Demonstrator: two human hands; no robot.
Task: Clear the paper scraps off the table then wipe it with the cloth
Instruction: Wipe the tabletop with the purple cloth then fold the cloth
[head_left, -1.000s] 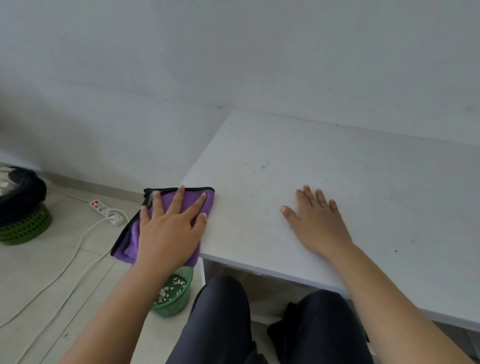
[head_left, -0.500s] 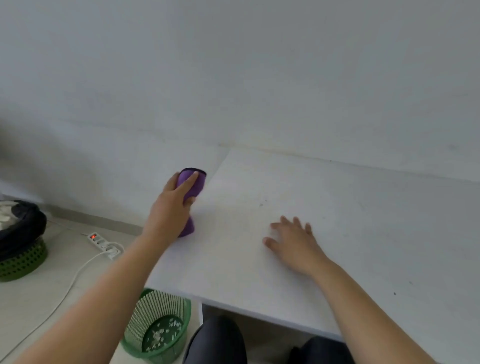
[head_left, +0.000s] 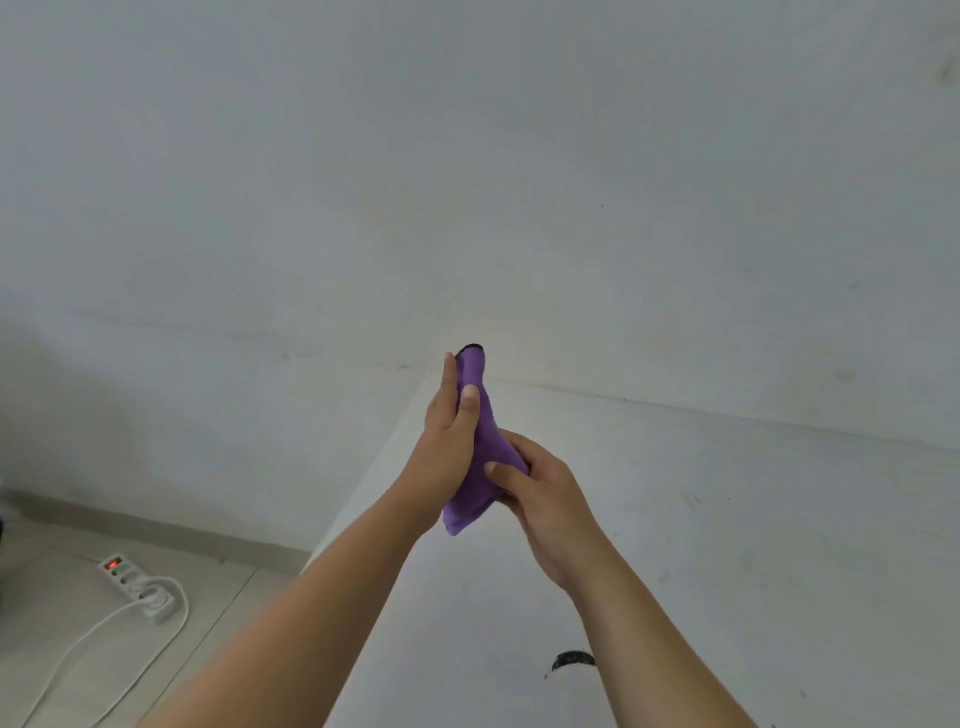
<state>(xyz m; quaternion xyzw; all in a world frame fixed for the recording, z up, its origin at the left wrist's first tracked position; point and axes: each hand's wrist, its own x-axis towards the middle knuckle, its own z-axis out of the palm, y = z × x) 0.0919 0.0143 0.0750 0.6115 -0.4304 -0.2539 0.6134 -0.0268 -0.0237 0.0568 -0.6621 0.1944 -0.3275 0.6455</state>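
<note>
1. Purple microfibre, bunched into a long roll: the cloth (head_left: 480, 441) is held up in the air at the middle of the frame, above the left end of the white table (head_left: 701, 519), not touching it.
2. Its long axis runs nearly upright, leaning a little, with a dark-edged tip at the top and a loose fold hanging at the bottom.
3. The left hand (head_left: 447, 452) lies along the cloth's left side, fingers almost straight and the thumb pressed across the upper part, so it pinches the roll.
4. The right hand (head_left: 540, 499) comes in from the lower right with fingers curled round the lower half (the palm side is hidden).
5. Both hands are equally close; the cloth sits between them, so any refolding or putting down turns on that upright axis being laid flat toward the tabletop below and right.
6. No paper scraps show on the visible tabletop, so I judge the wiping to be nearly done.
7. Lower left: a white power strip (head_left: 137, 584) with a lit red switch lies on the tiled floor (head_left: 62, 649), its cable looping away.
</note>
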